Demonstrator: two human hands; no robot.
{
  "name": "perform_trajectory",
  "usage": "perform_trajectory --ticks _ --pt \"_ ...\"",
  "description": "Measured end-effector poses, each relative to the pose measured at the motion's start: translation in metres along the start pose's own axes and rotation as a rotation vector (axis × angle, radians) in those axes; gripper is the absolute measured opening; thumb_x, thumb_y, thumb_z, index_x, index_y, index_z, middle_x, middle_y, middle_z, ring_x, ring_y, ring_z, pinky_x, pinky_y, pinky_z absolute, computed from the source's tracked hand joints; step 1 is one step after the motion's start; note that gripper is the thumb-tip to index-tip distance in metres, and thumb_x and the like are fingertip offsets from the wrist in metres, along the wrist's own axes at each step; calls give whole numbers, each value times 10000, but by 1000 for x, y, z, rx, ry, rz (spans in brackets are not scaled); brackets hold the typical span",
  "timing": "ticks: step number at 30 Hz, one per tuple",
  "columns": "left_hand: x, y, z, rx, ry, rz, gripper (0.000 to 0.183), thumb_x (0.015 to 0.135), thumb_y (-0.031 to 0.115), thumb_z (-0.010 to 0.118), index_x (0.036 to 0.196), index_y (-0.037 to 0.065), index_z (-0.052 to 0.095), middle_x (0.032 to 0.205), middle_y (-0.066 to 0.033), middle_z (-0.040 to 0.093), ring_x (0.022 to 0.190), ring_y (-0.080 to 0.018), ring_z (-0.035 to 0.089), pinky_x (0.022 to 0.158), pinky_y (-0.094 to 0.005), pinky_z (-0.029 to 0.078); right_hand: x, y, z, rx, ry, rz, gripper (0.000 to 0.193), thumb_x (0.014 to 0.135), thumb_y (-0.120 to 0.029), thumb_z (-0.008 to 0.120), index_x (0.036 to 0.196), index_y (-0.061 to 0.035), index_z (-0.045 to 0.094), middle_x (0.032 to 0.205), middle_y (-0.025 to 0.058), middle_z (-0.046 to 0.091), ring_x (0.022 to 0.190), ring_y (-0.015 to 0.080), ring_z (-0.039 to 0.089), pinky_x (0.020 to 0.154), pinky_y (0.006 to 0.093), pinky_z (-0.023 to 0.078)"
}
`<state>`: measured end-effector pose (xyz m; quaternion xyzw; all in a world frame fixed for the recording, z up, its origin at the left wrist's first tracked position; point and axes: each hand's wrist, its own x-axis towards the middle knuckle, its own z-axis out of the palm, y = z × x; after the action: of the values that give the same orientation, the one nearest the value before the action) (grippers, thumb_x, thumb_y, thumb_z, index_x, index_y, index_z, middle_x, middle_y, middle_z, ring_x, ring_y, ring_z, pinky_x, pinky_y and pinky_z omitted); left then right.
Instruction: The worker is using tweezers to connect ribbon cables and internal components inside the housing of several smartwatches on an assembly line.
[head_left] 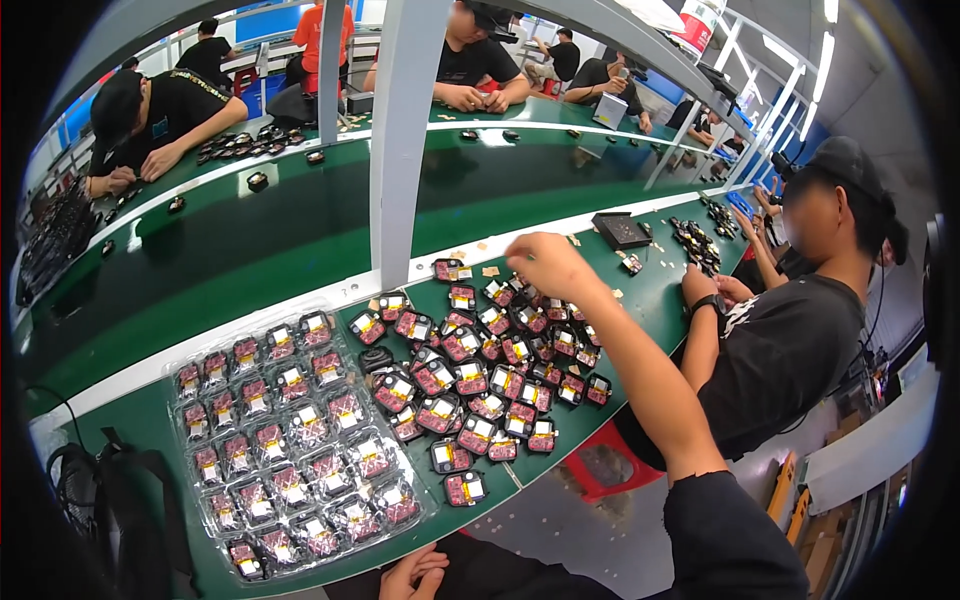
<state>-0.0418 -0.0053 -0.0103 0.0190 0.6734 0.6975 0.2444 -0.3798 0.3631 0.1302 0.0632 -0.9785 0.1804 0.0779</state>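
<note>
My right hand (545, 263) reaches out over the far edge of a heap of small black-cased devices (480, 375). Its fingers are bent and pinched together; whether something is between them I cannot make out. The devices show red circuit boards, white labels and yellow tape, and they lie loosely piled on the green tabletop. My left hand (415, 575) is low at the table's near edge, fingers curled in, with nothing visible in it. Left of the heap lies a clear plastic tray (420, 490), its compartments filled with rows of similar devices.
A grey metal post (397, 150) rises beyond the heap, beside the white rail and green conveyor belt (270, 240). A black open box (622, 231) sits farther right. A co-worker (790, 290) sits at my right near a red stool (605, 465). A black bag (130, 510) is at left.
</note>
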Motion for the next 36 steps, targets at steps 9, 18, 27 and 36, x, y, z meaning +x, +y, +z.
perform_trajectory --ticks 9,18,27,36 --pt "-7 -1 6 -85 41 49 381 1002 102 583 1358 -28 546 1149 -125 677 1056 -172 660 928 -281 500 29 -49 33 10 -160 -58 338 880 -237 692 1133 -13 705 999 206 720 957 373 683 881 424 526" --pt "-13 -3 -4 -91 56 66 384 997 83 585 1366 -17 547 1134 -116 687 1043 -160 658 923 -275 503 -40 -98 -29 253 249 -45 183 913 -139 649 1004 14 606 888 180 695 778 322 682 714 383 519" --pt "-37 8 -11 -484 -99 90 633 989 466 591 1357 -45 528 1146 -132 673 1075 -237 655 949 -356 513 -234 -194 -8 605 -690 -637 195 919 -140 634 1111 -105 621 978 78 649 726 301 669 638 391 558" --pt "-66 27 -7 -452 68 -74 491 941 19 651 1393 -77 484 1108 -154 683 931 -209 690 831 -298 571 -276 -207 82 506 -828 -558 244 965 -220 573 1167 -82 571 981 117 621 802 361 665 644 451 558"
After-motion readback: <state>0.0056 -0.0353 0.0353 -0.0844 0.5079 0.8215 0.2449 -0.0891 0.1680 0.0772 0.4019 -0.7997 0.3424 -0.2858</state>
